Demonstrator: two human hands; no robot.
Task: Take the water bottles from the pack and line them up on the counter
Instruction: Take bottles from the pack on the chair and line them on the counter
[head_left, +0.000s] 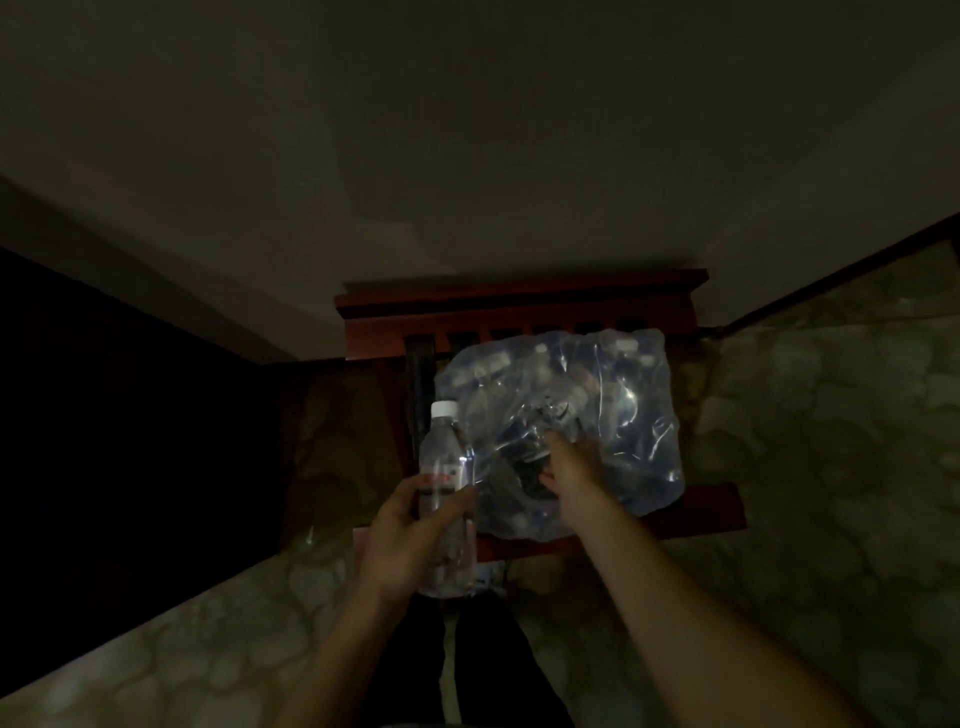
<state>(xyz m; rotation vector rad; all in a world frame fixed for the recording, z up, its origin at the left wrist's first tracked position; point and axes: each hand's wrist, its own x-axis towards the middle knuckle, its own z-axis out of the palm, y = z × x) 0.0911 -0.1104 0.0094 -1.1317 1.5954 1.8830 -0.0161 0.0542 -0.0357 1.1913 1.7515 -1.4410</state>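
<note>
A shrink-wrapped pack of water bottles (613, 405) lies on a red wooden chair (519, 306). Its clear film is torn open near the middle. My left hand (410, 530) grips one clear water bottle (447, 457) with a white cap, held upright just left of the pack. My right hand (571, 467) reaches into the torn opening, and its fingertips are hidden inside the film. The scene is very dark, so the bottles inside the pack show only as faint caps and shapes.
Patterned green surfaces run along the left (156, 649) and the right (831, 467) of the chair. A plain wall (467, 156) rises behind. A dark area fills the far left. My legs in dark trousers show at the bottom.
</note>
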